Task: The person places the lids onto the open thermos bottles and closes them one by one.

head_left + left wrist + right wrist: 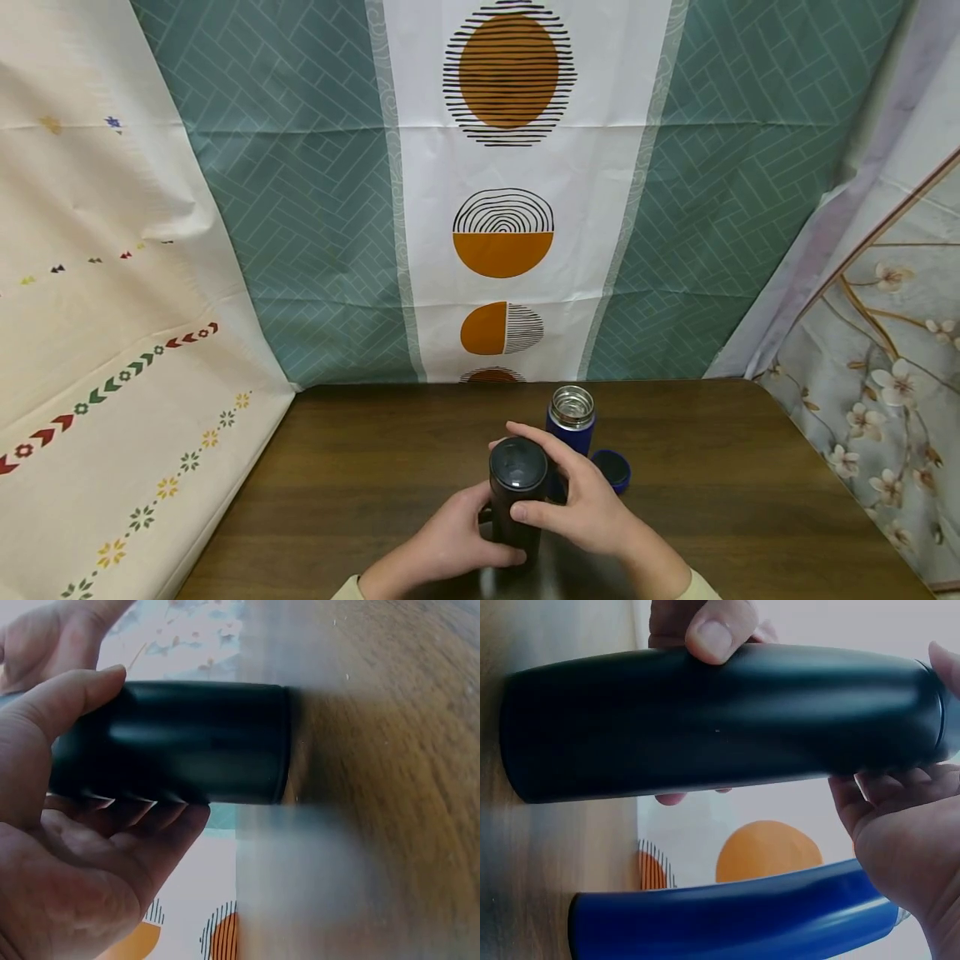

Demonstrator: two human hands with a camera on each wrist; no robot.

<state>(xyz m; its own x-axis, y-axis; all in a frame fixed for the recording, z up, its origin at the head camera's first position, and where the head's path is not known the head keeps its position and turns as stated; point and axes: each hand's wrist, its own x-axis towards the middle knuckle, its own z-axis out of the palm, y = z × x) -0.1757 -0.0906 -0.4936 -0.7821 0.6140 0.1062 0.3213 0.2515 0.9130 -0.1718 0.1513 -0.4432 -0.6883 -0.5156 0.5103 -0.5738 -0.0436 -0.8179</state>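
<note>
A tall black vacuum flask [506,518] stands upright on the table at the front middle, its dark round lid [518,462] on top. My left hand [456,540] grips the body around its middle, thumb on the near side and fingers behind. Higher up, my right hand [588,504] holds the flask by its top, with the thumb in front and the fingers reaching round the back. In the right wrist view, the black flask [720,727] spans the frame between both hands. Part of the lid's edge is hidden by the right hand.
Just behind the right hand stands a blue flask [572,433] with its steel mouth uncovered. A blue-rimmed dark cap [612,468] lies to its right. The brown wooden table [360,467] ends at a patterned cloth backdrop [315,250], and printed cloths hang on both sides.
</note>
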